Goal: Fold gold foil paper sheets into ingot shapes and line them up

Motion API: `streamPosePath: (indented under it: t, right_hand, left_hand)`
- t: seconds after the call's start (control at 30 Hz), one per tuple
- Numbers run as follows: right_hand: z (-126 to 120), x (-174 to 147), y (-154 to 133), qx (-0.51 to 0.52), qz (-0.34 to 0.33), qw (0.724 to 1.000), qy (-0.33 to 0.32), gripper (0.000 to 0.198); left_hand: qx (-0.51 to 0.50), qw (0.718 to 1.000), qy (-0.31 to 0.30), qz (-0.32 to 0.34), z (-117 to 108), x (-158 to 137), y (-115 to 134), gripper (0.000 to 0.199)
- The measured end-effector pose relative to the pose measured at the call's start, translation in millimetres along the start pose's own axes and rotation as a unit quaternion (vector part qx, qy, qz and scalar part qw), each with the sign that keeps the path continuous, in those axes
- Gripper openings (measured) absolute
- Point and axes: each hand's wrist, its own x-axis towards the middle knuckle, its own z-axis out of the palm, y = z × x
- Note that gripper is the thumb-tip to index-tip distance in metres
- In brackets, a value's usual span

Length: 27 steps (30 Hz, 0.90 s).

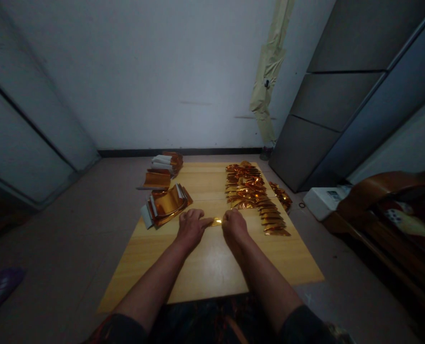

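Observation:
A small folded strip of gold foil paper (216,221) lies on the wooden table (205,267) between my two hands. My left hand (191,225) has its fingers bent, and a digit presses on the strip's left end. Closed around the right end is my right hand (234,223), its fingertips hidden. Left of my hands sits a curved stack of gold foil sheets (169,203) with white backing. To the right, folded gold foil pieces (244,186) stand in dense rows, and a shorter row of folded pieces (272,217) runs toward me.
More foil sheets (157,179) and a bundle with white edges (167,162) rest at the far left edge. Further folded foil (280,196) lies past the table's right side. A white wall, a grey refrigerator (316,105), a white box (323,200) and wooden furniture (373,210) surround the table.

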Motion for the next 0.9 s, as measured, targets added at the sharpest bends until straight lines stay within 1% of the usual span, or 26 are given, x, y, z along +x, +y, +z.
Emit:
streamPosePath:
  t: [0.1, 0.2, 0.37, 0.43, 0.5, 0.57, 0.63, 0.77, 0.9]
  right_hand:
    - [4, -1, 3, 0.001, -0.012, 1.0, 0.022, 0.019]
    - [7, -3, 7, 0.023, -0.033, 0.999, 0.034, 0.019]
    - [5, -6, 10, 0.053, -0.043, 0.997, 0.029, 0.019]
    - [2, -6, 5, 0.066, -0.062, 0.995, 0.031, 0.021]
    - [0, -5, -2, 0.081, -0.094, 0.992, 0.012, 0.026]
    - [-1, -3, -10, 0.084, -0.119, 0.989, -0.035, 0.026]
    - [0, -2, -17, 0.055, -0.112, 0.99, -0.066, 0.022]
    - [3, 1, -21, -0.027, -0.061, 0.995, -0.072, 0.018]
    - [2, 6, -20, -0.034, -0.049, 0.994, -0.092, 0.018]
  left_hand:
    - [0.0, 1.0, -0.01, -0.005, 1, 1, -3, 0.033]
    - [-0.003, 0.999, -0.035, -0.016, 1, 3, -5, 0.036]
    - [-0.01, 0.998, -0.055, -0.017, -4, 5, -5, 0.038]
    - [-0.007, 0.998, -0.059, -0.018, -6, 6, -4, 0.038]
    - [-0.004, 0.998, -0.063, -0.022, -6, 7, -3, 0.039]
    - [-0.004, 0.998, -0.064, -0.023, -6, 8, -4, 0.038]
    - [-0.006, 0.998, -0.063, -0.019, -5, 8, -5, 0.039]
    - [-0.011, 0.997, -0.078, -0.013, -4, 10, -9, 0.042]
    - [-0.02, 0.994, -0.106, -0.01, -7, 12, -15, 0.05]
